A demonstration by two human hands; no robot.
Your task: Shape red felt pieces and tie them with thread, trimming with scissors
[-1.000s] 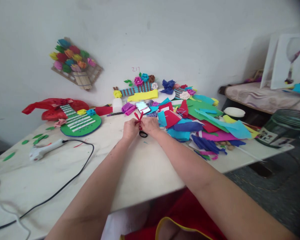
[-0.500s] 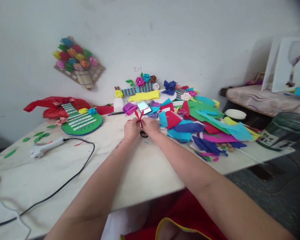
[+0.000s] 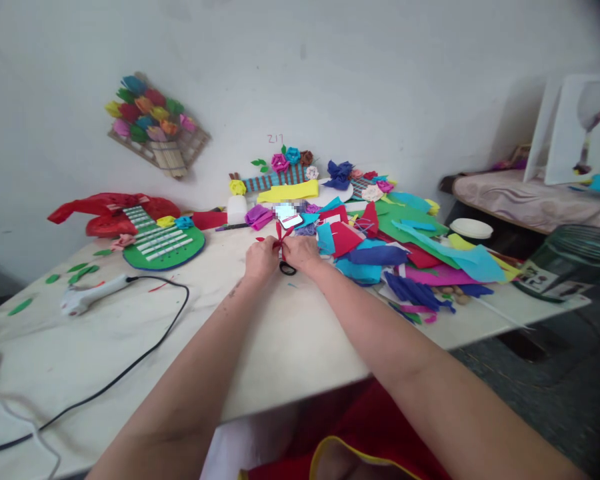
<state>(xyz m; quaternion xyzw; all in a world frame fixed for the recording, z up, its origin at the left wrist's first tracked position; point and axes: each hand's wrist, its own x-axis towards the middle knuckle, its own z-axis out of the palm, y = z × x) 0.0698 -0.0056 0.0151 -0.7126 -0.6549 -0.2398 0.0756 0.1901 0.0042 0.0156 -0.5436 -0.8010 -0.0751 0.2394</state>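
Note:
Between my hands is a small red paper flower (image 3: 279,233) with narrow pointed petals standing out at the top. My left hand (image 3: 261,257) pinches it from the left, and my right hand (image 3: 301,253) from the right; the fingertips nearly meet and hide its lower part. Just below the fingers, the black handle loop of what looks like scissors (image 3: 287,269) lies on the white table (image 3: 290,333). A phone with a lit screen (image 3: 291,219) rests right behind the flower.
Coloured paper scraps (image 3: 360,257) heap to the right, near a green glass jar (image 3: 565,263). On the left lie a glue gun (image 3: 97,295) with its black cord (image 3: 165,333), green paper leaves (image 3: 83,273) and a green guitar-shaped craft (image 3: 190,247). Paper flowers (image 3: 293,157) stand against the wall.
The red petals have spread further apart, with one now pointing out to the left above my left hand. Both hands have shifted only slightly and keep their grip.

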